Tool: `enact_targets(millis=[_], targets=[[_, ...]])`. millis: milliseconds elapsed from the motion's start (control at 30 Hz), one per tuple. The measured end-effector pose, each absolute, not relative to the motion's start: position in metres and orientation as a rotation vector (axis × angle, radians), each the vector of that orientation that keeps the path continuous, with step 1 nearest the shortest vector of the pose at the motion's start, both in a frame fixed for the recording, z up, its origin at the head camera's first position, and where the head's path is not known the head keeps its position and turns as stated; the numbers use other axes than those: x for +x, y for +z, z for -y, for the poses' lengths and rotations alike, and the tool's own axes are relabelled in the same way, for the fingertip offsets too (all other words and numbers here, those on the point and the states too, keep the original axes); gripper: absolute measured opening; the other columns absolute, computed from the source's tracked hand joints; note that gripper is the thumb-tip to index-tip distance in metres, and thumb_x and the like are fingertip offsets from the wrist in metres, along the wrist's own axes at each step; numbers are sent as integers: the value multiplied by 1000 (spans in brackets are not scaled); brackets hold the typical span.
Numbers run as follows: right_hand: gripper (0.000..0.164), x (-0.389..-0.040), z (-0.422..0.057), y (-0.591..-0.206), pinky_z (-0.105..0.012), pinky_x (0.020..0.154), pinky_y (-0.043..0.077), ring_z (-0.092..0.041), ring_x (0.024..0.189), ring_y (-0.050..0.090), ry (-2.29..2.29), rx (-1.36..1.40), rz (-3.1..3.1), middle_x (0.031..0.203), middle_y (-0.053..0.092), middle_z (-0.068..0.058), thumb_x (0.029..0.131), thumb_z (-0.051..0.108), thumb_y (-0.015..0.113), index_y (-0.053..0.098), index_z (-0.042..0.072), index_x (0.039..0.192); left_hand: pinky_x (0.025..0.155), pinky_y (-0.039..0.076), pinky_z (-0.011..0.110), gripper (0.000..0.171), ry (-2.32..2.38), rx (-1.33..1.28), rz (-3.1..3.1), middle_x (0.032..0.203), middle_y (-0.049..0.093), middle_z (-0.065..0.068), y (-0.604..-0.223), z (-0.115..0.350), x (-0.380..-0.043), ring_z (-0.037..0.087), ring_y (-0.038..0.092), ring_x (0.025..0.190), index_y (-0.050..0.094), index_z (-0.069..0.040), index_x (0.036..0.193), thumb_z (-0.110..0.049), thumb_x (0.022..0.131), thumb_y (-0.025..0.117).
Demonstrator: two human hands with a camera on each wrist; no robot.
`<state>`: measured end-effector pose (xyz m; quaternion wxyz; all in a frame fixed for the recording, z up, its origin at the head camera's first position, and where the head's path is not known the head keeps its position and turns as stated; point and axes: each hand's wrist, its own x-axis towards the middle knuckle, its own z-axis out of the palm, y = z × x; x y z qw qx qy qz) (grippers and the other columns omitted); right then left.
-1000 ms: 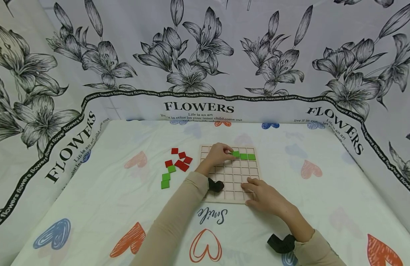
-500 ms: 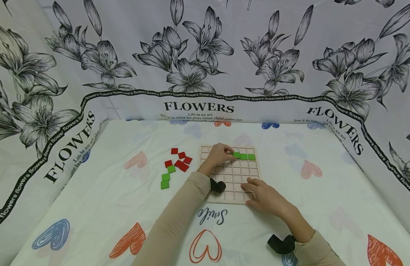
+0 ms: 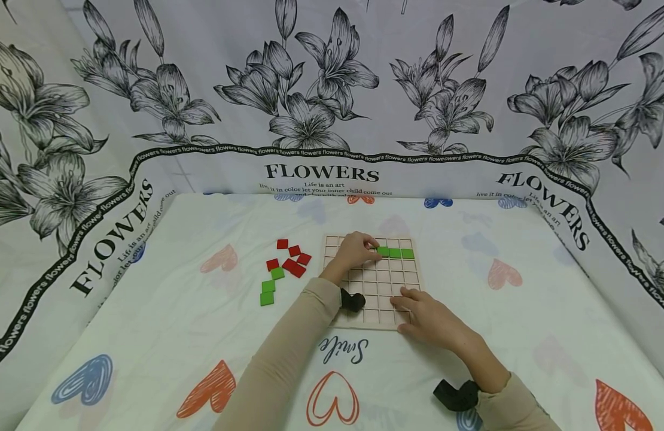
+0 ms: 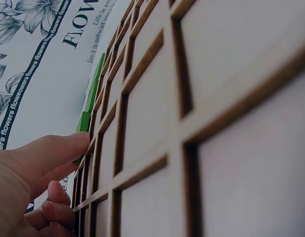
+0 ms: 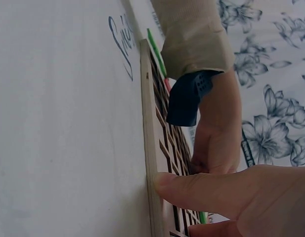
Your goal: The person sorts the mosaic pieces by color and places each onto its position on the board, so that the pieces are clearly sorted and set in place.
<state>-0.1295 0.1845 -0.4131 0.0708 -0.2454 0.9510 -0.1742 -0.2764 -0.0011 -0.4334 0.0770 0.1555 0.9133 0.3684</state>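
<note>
A pale wooden board (image 3: pixel 372 304) with a raised square grid lies on the table. Three green square tiles sit side by side in a row near its far edge. At the left end of that row, my left hand (image 3: pixel 355 250) pinches a green tile (image 3: pixel 383 252) by its edge. The left wrist view shows the thumb against this tile (image 4: pixel 83 122), which stands a little proud of the grid, with the other fingers curled below. My right hand (image 3: pixel 435 317) rests on the board's near right corner, fingers spread, and its thumb (image 5: pixel 172 181) lies on the rim.
Left of the board lie several loose red tiles (image 3: pixel 294 268) and three green tiles (image 3: pixel 268 286). A white cloth printed with hearts (image 3: pixel 165 335) covers the table. Flower-printed curtains (image 3: pixel 332 120) hang behind and at both sides. Each wrist wears a dark camera mount (image 3: pixel 456 395).
The green tile under my left fingers has settled slightly and lines up with its two neighbours. My left forearm shifted slightly right; my right hand stays in place.
</note>
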Motion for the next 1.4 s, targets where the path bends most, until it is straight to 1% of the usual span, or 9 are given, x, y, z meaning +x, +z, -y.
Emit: enact_targets(millis=[233,567,867,1200,1400], targets=[[51,-129,-185,-414,-55,97,47,-45,126,51,-516,-745,-2865,137,52,-27,83,22,74,60,5,129,62,33,21,27,1077,464,-2749,94,64,10,-435,1,-277,13,45,73,73,-12,109,-24,85,73],[51,-129,-185,-415,-55,97,47,-45,127,50,-525,-738,-2859,137,52,-27,83,22,74,60,6,129,62,33,21,27,1092,457,-2744,91,63,10,-436,1,-277,12,44,72,73,-11,109,-23,85,73],[51,-130,-184,-415,-55,97,47,-45,127,50,-526,-732,-2858,138,52,-26,83,22,74,60,6,129,63,33,21,28,1122,457,-2729,92,63,11,-434,2,-276,13,43,72,72,-11,111,-22,85,72],[50,-131,-184,-416,-55,97,47,-46,126,51,-517,-735,-2855,137,52,-27,83,21,74,60,6,129,61,32,20,27,1173,425,-2703,80,58,5,-432,3,-274,12,42,68,74,-9,109,-19,84,74],[51,-130,-184,-415,-56,97,46,-46,127,50,-516,-717,-2851,138,51,-26,83,21,74,59,6,130,61,32,20,27,1170,435,-2710,86,63,10,-432,4,-274,12,43,69,74,-10,108,-20,83,75]])
